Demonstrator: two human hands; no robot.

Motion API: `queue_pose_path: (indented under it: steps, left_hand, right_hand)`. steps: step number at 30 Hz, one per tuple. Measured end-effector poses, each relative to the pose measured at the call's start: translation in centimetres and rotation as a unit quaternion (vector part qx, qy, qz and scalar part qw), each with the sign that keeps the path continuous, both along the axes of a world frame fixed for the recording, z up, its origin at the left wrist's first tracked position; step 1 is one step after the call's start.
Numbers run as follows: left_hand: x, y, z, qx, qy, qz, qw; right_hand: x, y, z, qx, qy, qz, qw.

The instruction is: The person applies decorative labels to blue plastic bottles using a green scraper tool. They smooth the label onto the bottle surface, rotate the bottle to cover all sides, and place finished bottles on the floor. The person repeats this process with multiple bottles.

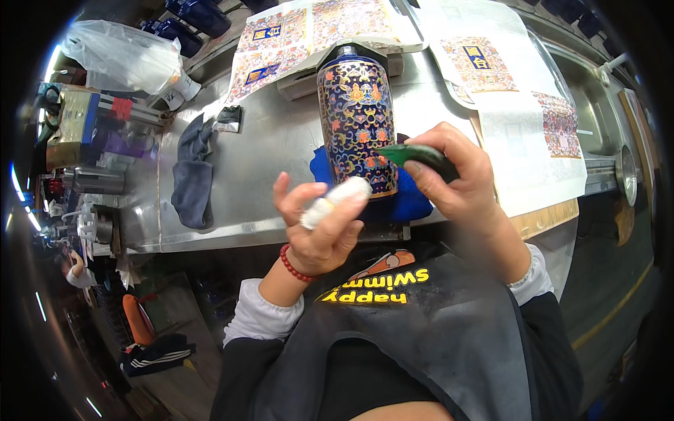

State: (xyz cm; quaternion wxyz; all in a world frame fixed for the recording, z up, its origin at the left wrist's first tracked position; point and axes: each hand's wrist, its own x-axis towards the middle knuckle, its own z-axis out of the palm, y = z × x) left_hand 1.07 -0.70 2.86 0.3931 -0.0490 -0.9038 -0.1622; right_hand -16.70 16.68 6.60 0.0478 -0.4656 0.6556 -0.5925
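Observation:
A dark blue bottle (357,119) with a colourful floral pattern lies on a blue cloth (414,205), its neck pointing away from me. My right hand (460,172) grips a green scraper (432,160) between thumb and fingers, its thin edge over the bottle's lower right part. I cannot tell whether that edge touches the surface. My left hand (319,224) hovers by the bottle's near end, fingers apart and holding nothing. A white wrapping (335,203) covers one of its fingers, and a red bead bracelet circles the wrist.
Printed decal sheets (484,67) lie right of the bottle, with more patterned sheets (270,52) behind it. A dark grey cloth (192,175) rests on the steel table (260,168) at left. A sink (590,105) stands far right; a plastic bag (123,56) is at back left.

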Motion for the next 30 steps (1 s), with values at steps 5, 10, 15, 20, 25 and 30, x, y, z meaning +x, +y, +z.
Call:
queue_pose_path:
  steps: [5, 10, 15, 20, 25, 30]
  left_hand:
    - [-1.2, -1.2, -0.3, 0.071, -0.065, 0.096, 0.991]
    - [-1.7, -1.6, 1.4, -0.046, -0.108, 0.128, 0.985]
    - [-1.9, -1.3, 2.5, -0.052, -0.076, 0.136, 0.986]
    - [-2.8, -1.1, 2.1, 0.018, -0.117, 0.134, 0.984]
    - [-2.6, -1.2, 3.0, -0.059, -0.123, 0.146, 0.980]
    - [-2.9, -1.5, 2.7, -0.018, -0.080, 0.088, 0.993]
  right_hand:
    - [0.0, -0.1, 1.0, 0.004, 0.315, 0.059, 0.947]
    - [-0.5, 0.2, 1.8, 0.009, 0.269, 0.053, 0.962]
    - [-1.2, -0.1, 2.5, -0.008, 0.208, 0.204, 0.956]
    - [-1.9, -0.7, 3.2, 0.035, 0.303, 0.064, 0.950]
    - [-2.8, -1.5, 3.9, 0.057, 0.114, 0.187, 0.974]
    - [-3.5, -2.0, 4.4, 0.085, 0.196, 0.079, 0.974]
